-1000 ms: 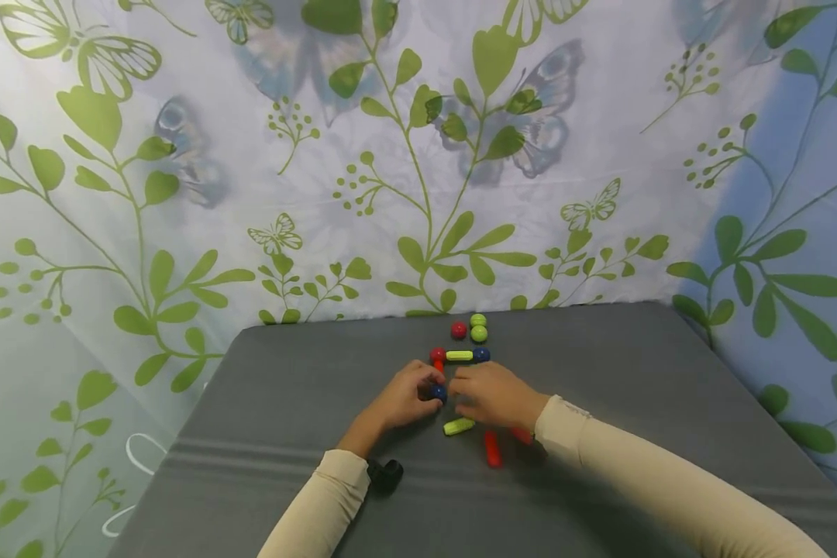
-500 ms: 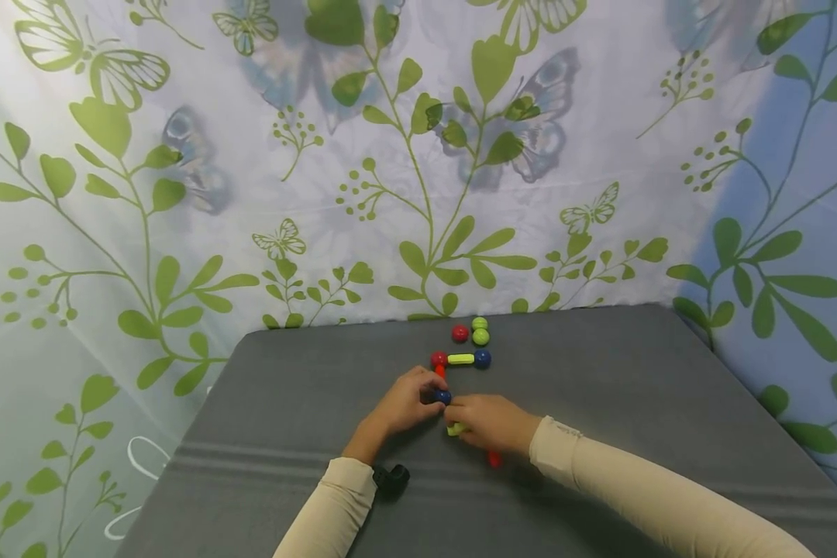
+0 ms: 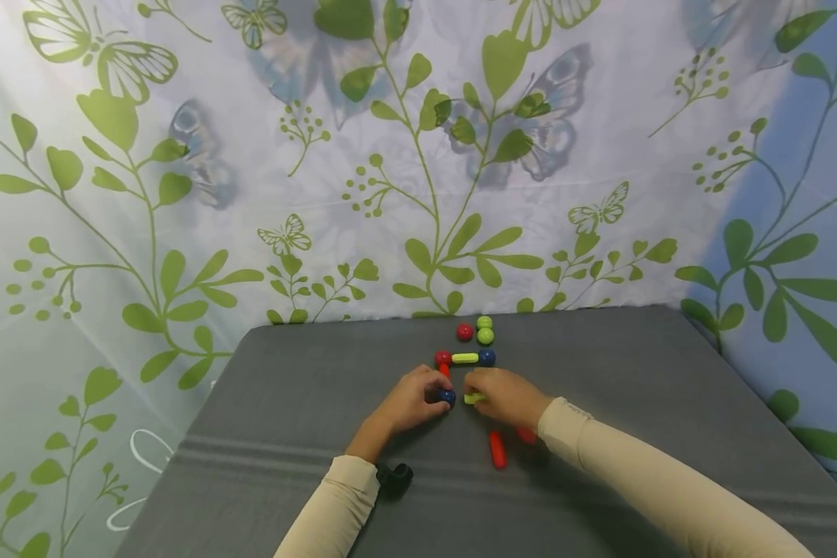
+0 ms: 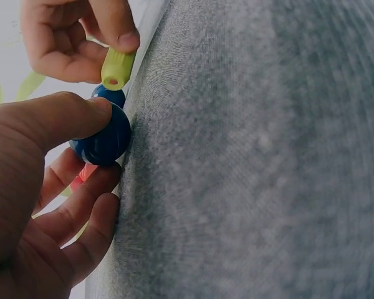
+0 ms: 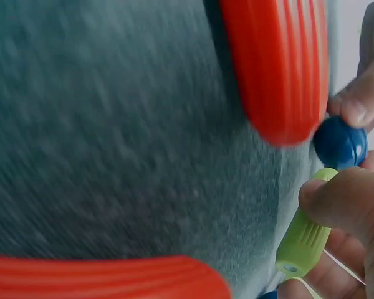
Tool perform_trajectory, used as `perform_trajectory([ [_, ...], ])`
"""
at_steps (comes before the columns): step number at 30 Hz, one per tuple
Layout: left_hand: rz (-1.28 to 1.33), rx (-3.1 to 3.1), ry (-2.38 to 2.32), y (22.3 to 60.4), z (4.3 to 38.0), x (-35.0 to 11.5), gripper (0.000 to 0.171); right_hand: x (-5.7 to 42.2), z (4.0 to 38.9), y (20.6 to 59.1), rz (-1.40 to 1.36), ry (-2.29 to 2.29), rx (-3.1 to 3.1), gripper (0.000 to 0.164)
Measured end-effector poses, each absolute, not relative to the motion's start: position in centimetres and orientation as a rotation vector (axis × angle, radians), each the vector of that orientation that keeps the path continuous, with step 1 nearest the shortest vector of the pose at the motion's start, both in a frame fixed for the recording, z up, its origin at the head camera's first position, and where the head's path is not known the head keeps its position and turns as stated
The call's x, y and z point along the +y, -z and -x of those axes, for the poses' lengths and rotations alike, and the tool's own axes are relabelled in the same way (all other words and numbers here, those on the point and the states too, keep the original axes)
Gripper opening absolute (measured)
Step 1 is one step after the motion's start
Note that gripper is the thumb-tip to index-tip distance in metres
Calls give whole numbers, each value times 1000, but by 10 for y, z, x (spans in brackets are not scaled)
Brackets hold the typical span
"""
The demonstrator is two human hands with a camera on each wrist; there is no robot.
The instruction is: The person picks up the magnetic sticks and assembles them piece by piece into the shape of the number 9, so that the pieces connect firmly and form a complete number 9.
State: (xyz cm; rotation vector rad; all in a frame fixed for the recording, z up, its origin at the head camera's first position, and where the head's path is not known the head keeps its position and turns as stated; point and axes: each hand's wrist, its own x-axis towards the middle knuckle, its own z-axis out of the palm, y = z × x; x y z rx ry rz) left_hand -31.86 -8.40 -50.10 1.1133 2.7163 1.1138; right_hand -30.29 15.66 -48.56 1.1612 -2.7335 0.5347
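Observation:
My left hand (image 3: pixel 415 399) pinches a blue ball (image 4: pixel 106 140) between thumb and fingers, close to the grey tabletop. My right hand (image 3: pixel 508 395) holds a short yellow-green ridged rod (image 5: pixel 305 240) by its sides, just right of that ball. In the head view a small gap shows between rod and ball. Beyond the left fingers, a red rod (image 3: pixel 445 370) runs from the held ball's side toward a red ball (image 3: pixel 442 358); its near end is hidden. From the red ball a yellow rod (image 3: pixel 465 358) leads to another blue ball (image 3: pixel 487 357).
A loose red ball (image 3: pixel 464 332) and two yellow-green balls (image 3: pixel 485 335) sit near the back edge. One red rod (image 3: pixel 498 449) lies in front of my right hand, another red rod (image 3: pixel 526 435) partly under its wrist. A black object (image 3: pixel 394 480) is at my left wrist.
My right hand came down to the yellow-green rod on the table, took hold of it and moved it away from me, beside the blue ball. My left hand stayed at the blue ball.

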Motion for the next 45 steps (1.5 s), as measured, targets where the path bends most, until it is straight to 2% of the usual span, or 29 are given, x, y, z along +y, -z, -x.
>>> perform_trajectory([
  [31,-1126,2741,-1099,502,317,-82,25,147,311,489,-1157,-569,-2730,25],
  [37,-1125,2721,-1106,502,318,-77,26,169,304,487,-1104,-475,-2661,21],
  [45,-1091,2733,-967,491,321,-82,29,209,276,474,-906,-424,-2804,20],
])
